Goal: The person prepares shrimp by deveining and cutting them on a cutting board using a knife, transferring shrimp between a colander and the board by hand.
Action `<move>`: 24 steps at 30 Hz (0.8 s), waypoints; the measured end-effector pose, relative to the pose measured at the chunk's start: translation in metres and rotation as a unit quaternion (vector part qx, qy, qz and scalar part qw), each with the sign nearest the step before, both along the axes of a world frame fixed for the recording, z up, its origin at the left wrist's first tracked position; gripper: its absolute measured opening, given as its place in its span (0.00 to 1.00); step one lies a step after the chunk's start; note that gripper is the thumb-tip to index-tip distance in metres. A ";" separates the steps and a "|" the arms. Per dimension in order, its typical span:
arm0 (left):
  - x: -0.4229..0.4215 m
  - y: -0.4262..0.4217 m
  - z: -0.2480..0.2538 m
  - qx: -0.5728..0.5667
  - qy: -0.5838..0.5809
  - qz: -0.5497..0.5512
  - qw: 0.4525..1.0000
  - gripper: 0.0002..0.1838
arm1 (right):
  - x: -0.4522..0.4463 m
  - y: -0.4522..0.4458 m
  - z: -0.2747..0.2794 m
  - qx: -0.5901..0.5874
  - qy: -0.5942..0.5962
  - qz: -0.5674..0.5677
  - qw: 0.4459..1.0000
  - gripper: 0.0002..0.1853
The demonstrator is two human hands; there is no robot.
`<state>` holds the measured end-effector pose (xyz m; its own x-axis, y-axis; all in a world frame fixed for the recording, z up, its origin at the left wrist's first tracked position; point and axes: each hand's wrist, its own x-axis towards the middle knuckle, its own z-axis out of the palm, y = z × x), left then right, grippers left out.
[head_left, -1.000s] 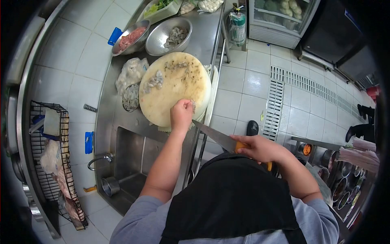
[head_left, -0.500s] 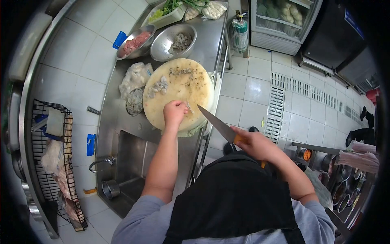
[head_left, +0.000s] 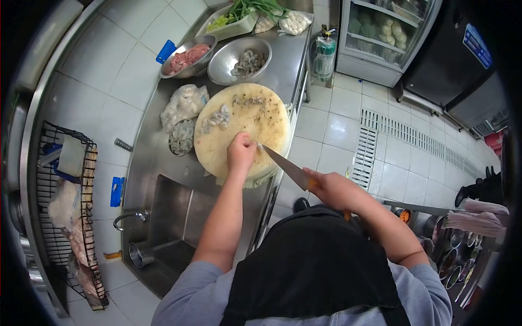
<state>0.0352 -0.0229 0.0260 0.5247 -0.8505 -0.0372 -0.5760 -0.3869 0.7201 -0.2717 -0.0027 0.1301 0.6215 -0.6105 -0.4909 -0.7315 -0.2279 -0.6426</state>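
Note:
A round cutting board [head_left: 261, 122] lies on the steel counter, marked with dark scraps near its far side. My left hand [head_left: 241, 153] is closed over the board's near part, pinching a small greyish shrimp [head_left: 259, 146], mostly hidden by the fingers. The knife [head_left: 287, 167] has an orange handle, which my right hand [head_left: 334, 190] grips at the board's right. Its tip reaches the shrimp beside my left fingertips; whether it cuts in, I cannot tell. A small pile of peeled shrimp [head_left: 216, 120] rests on the board's left. More shrimp fill a bowl [head_left: 181, 137] left of it.
Behind the board stand a steel bowl [head_left: 217, 62] holding shrimp and another with raw meat [head_left: 189, 58]. A plastic bag [head_left: 185, 106] lies at the board's left. Nearer is a sink [head_left: 168, 217] with a tap [head_left: 142, 216]. A wire rack [head_left: 70, 217] hangs at left.
The knife tip has come closer to my left fingertips and now meets the shrimp. My left hand stays closed at the board. The whole view has shifted slightly.

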 end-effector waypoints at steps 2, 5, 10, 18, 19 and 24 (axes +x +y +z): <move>0.009 0.000 -0.007 -0.071 -0.053 -0.122 0.989 0.09 | 0.003 0.001 0.007 0.001 0.006 -0.010 1.000 0.31; 0.014 0.002 -0.005 -0.011 -0.068 -0.176 0.982 0.10 | 0.007 0.003 0.015 -0.014 0.034 0.000 0.999 0.31; 0.013 0.006 0.014 0.004 -0.136 -0.183 0.974 0.12 | 0.013 0.001 0.024 -0.022 0.080 0.026 0.996 0.31; 0.037 0.031 -0.002 -0.075 -0.128 -0.188 0.971 0.11 | 0.018 0.003 0.031 -0.042 0.123 0.052 0.990 0.30; 0.038 0.035 0.001 -0.079 -0.136 -0.183 0.971 0.10 | 0.018 0.003 0.027 -0.077 0.124 0.041 0.988 0.30; 0.041 0.046 -0.005 -0.095 -0.113 -0.146 0.978 0.09 | 0.028 0.001 0.026 -0.140 0.138 0.011 0.980 0.29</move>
<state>0.0761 0.0227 0.0212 0.2356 -0.9456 0.2244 -0.7950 -0.0547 0.6041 -0.2438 -0.0020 0.1558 0.5036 -0.7327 -0.4577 -0.8614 -0.3855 -0.3308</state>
